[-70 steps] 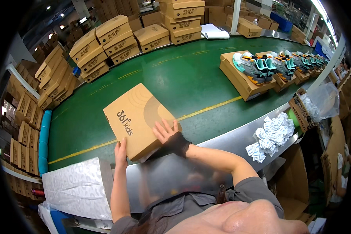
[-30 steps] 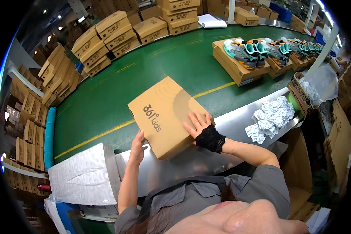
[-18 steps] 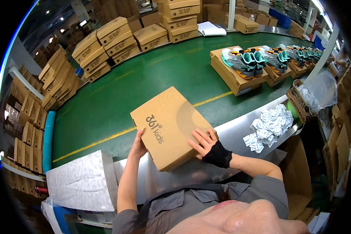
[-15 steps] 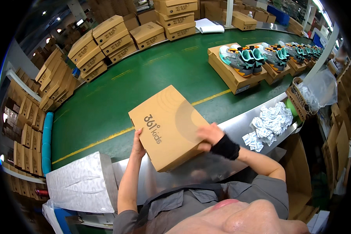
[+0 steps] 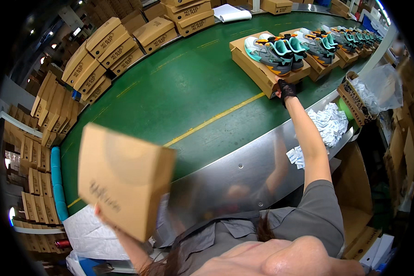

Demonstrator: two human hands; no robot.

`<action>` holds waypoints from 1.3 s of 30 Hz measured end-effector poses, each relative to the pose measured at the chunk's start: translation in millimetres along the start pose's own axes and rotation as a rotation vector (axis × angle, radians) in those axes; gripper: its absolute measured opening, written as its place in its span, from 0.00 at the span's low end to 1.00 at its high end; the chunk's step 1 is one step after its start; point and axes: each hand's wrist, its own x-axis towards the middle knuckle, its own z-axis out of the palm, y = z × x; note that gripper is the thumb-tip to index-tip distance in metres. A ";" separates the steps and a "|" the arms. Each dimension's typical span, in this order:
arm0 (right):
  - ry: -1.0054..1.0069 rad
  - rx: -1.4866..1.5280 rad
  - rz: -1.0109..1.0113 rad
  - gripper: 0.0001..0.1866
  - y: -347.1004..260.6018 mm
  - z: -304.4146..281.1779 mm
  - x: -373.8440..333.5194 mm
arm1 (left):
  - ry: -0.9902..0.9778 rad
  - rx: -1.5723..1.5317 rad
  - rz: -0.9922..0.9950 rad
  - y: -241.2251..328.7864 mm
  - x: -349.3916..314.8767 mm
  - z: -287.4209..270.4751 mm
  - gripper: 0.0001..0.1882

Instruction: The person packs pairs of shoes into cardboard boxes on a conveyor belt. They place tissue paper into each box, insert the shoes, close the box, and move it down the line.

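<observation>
A closed brown cardboard shoebox [image 5: 124,170], blurred by motion, is raised and tilted at the left. My left hand [image 5: 104,217] grips its lower left edge; most of the fingers are hidden by the box. Stretched far out to the right, my right hand [image 5: 283,88] wears a black band and takes hold of the near corner of another shoebox [image 5: 257,73]. On that box's lid stands a pair of grey, white and turquoise sneakers [image 5: 277,53] with orange trim.
More sneakers [image 5: 317,43] on boxes line the green conveyor belt [image 5: 184,87] to the far right. White sachets [image 5: 329,124] are heaped on the metal ledge [image 5: 225,184]. White patterned paper [image 5: 89,234] lies at the lower left. Stacked shoeboxes [image 5: 110,43] border the far side.
The closed shoebox has swung left and toward me in my left hand. My right hand has left it and reached out to the box under the nearest sneakers.
</observation>
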 end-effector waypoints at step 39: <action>-0.133 -1.008 -1.457 0.23 -43.7 23.8 -235.8 | 0.291 0.917 0.182 -63.6 -31.5 -4.2 0.22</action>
